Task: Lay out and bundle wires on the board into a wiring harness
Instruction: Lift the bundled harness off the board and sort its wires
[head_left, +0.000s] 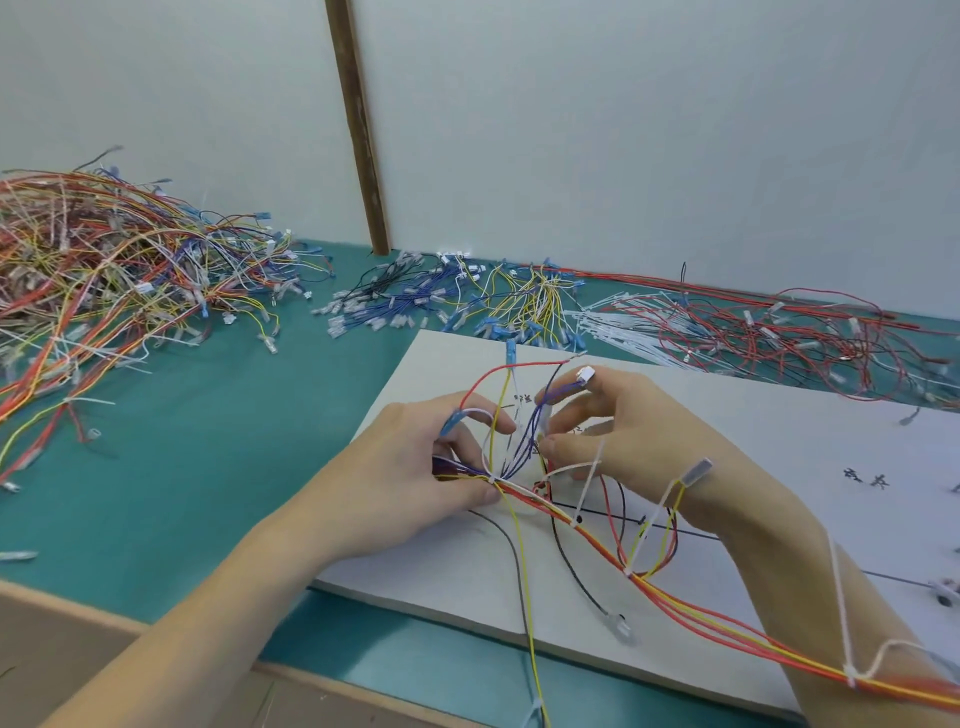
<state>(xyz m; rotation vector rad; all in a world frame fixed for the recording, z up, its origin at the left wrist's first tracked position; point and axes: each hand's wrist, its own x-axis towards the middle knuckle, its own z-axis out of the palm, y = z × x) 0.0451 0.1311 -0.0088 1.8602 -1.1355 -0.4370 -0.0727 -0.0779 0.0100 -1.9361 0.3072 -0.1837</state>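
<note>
A white board (753, 415) lies on the teal bench, marked with black lines and labels. Across it runs a harness bundle (691, 603) of red, orange and yellow wires, tied with white cable ties (589, 486) at several spots. My left hand (415, 483) pinches the bundle's left end, where blue, purple and yellow wires fan upward. My right hand (639, 431) has its fingers curled among the loose blue and white wires just right of that spot, near a white connector (586, 373). A yellow wire (524, 571) and a black wire (571, 566) hang toward me.
A large heap of mixed wires (104, 270) fills the bench's left. Blue and yellow terminal wires (457, 296), white cable ties (623, 332) and red wires (779, 332) lie along the back wall. A wooden post (361, 130) stands behind. The bench's wooden edge (78, 623) runs at lower left.
</note>
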